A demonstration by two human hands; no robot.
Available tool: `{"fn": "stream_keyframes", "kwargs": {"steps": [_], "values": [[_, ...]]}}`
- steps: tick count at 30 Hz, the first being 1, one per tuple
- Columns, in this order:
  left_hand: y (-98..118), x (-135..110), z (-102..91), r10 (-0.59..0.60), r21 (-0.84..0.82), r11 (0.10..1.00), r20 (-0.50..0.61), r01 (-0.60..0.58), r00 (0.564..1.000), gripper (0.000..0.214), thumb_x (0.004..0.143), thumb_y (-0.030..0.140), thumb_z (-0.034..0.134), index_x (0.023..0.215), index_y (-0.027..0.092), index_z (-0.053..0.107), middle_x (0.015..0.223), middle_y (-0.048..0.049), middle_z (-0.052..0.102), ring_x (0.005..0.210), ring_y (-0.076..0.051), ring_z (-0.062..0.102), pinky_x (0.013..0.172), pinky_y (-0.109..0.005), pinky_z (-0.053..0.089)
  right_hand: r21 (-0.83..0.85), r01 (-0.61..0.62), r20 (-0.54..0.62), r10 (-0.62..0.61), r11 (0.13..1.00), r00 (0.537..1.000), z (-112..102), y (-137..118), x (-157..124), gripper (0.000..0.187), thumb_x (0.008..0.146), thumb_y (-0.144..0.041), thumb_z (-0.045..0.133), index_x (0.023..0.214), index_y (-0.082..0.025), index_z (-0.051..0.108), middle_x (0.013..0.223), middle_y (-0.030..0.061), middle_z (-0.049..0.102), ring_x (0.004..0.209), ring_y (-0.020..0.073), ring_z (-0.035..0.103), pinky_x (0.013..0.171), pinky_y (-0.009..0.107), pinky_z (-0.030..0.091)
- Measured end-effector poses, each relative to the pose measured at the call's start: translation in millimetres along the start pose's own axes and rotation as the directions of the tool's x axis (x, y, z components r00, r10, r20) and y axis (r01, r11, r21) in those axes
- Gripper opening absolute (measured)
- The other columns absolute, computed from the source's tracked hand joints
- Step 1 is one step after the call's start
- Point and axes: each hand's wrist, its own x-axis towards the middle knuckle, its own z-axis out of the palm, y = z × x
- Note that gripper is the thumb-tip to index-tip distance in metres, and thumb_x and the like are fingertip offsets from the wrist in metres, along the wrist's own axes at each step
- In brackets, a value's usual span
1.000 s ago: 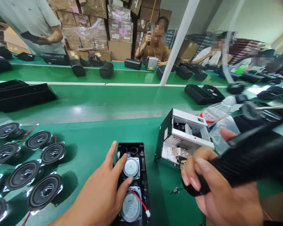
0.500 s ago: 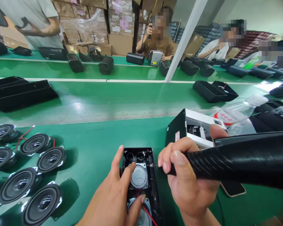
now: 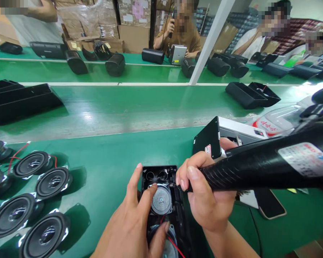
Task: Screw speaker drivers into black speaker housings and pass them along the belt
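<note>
In the head view, a black speaker housing (image 3: 181,218) lies on the green bench with two round speaker drivers in it, their metal backs up. My left hand (image 3: 131,218) holds the housing from the left: one finger runs along its edge, another presses on the upper driver (image 3: 162,200), and the thumb rests by the lower driver (image 3: 170,249). A red wire crosses the lower driver. My right hand (image 3: 211,200) is closed around a black electric screwdriver (image 3: 253,166), nearly level. Its tip points left at the upper driver's right corner; my fingers partly hide the tip.
Several loose speaker drivers (image 3: 44,234) lie at left, cones up. Behind my right hand stand a black-and-white box (image 3: 207,138) and a plastic bottle (image 3: 277,122). A phone (image 3: 271,204) lies at right. Black housings (image 3: 24,102) sit beyond; people work across the bench.
The view has shifted slightly. The screwdriver and my right hand have come closer to the upper driver's corner and turned a little, showing a label. My left hand keeps its place on the housing.
</note>
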Motion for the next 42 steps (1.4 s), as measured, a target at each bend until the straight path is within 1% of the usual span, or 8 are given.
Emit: {"fn": "stream_keyframes", "kwargs": {"steps": [11, 22, 28, 31, 33, 36, 39, 42], "values": [[5, 2, -8.2, -0.107, -0.075, 0.991, 0.089, 0.114, 0.99, 0.052, 0.104, 0.039, 0.058, 0.156, 0.038, 0.053, 0.191, -0.0102, 0.005, 0.083, -0.024, 0.085, 0.074, -0.046, 0.073, -0.017, -0.011, 0.052, 0.012, 1.0, 0.999, -2, 15, -2, 0.049, 0.103, -0.016, 0.07, 0.143, -0.031, 0.045, 0.088, -0.0046, 0.062, 0.06, 0.0128, 0.055, 0.054, 0.029, 0.052], [0, 6, -8.8, -0.058, -0.141, 0.988, 0.007, 0.058, 0.998, 0.043, 0.111, 0.043, 0.052, 0.153, 0.041, 0.058, 0.182, -0.0078, 0.031, 0.129, -0.035, 0.079, 0.093, -0.048, 0.074, -0.042, 0.037, 0.011, -0.037, 0.998, 0.999, 10, 4, 5, 0.022, 0.098, -0.021, 0.075, 0.105, -0.026, 0.055, 0.082, -0.007, 0.061, 0.061, 0.0098, 0.057, 0.059, 0.026, 0.053], [-4, 2, -4.1, -0.056, -0.027, 0.998, -0.095, 0.054, 0.994, 0.039, 0.115, 0.038, 0.042, 0.149, 0.036, 0.061, 0.181, -0.0098, 0.033, 0.126, -0.034, 0.08, 0.093, -0.051, 0.074, -0.217, 0.221, -0.237, -0.272, 0.951, 0.933, -39, -61, 5, 0.023, 0.108, -0.027, 0.058, 0.086, -0.024, 0.055, 0.071, -0.0055, 0.049, 0.055, 0.0121, 0.052, 0.055, 0.031, 0.05], [-7, 1, -11.2, 0.172, 0.234, 0.962, -0.136, -0.137, 0.976, 0.052, 0.106, 0.037, 0.057, 0.158, 0.031, 0.055, 0.187, -0.0183, 0.019, 0.132, -0.048, 0.074, 0.091, -0.064, 0.073, -0.366, 0.234, -0.241, -0.335, 0.901, 0.911, -69, -76, 9, 0.025, 0.103, -0.023, 0.064, 0.079, -0.022, 0.056, 0.065, -0.0043, 0.051, 0.056, 0.014, 0.054, 0.056, 0.033, 0.048], [-3, 1, -17.8, 0.359, 0.319, 0.895, -0.101, -0.312, 0.928, 0.066, 0.098, 0.028, 0.063, 0.163, 0.031, 0.053, 0.189, -0.017, 0.013, 0.149, -0.053, 0.06, 0.103, -0.069, 0.066, -0.409, 0.254, -0.236, -0.371, 0.876, 0.898, -77, -75, 10, 0.007, 0.102, -0.018, 0.068, 0.098, -0.021, 0.064, 0.069, -0.0055, 0.056, 0.056, 0.0147, 0.056, 0.058, 0.034, 0.05], [8, 0, -23.4, 0.467, 0.243, 0.855, 0.022, -0.457, 0.884, 0.045, 0.088, 0.024, 0.071, 0.132, 0.03, 0.073, 0.189, -0.0091, 0.02, 0.164, -0.048, 0.042, 0.121, -0.07, 0.053, -0.436, 0.263, -0.258, -0.4, 0.86, 0.879, -75, -69, 8, 0.053, 0.102, -0.013, 0.073, 0.148, -0.027, 0.048, 0.076, -0.009, 0.062, 0.056, 0.0158, 0.057, 0.061, 0.035, 0.055], [11, 2, -22.6, 0.457, 0.131, 0.874, 0.104, -0.467, 0.884, 0.007, 0.089, 0.027, 0.074, 0.096, 0.027, 0.074, 0.182, -0.0083, 0.04, 0.168, -0.043, 0.036, 0.129, -0.07, 0.042, -0.334, 0.129, -0.251, -0.22, 0.934, 0.943, -66, -72, 1, 0.068, 0.102, -0.015, 0.075, 0.16, -0.028, 0.042, 0.072, -0.0093, 0.06, 0.052, 0.015, 0.055, 0.054, 0.032, 0.054], [6, 4, -21.2, 0.36, 0.064, 0.93, 0.048, -0.363, 0.932, 0.02, 0.103, 0.02, 0.058, 0.1, 0.031, 0.076, 0.167, -0.0034, 0.061, 0.164, -0.034, 0.045, 0.13, -0.069, 0.038, -0.139, -0.015, -0.224, -0.017, 0.99, 0.974, -61, -80, -10, 0.07, 0.102, -0.01, 0.072, 0.16, -0.037, 0.044, 0.068, -0.0109, 0.056, 0.046, 0.0128, 0.05, 0.046, 0.027, 0.05]]}}
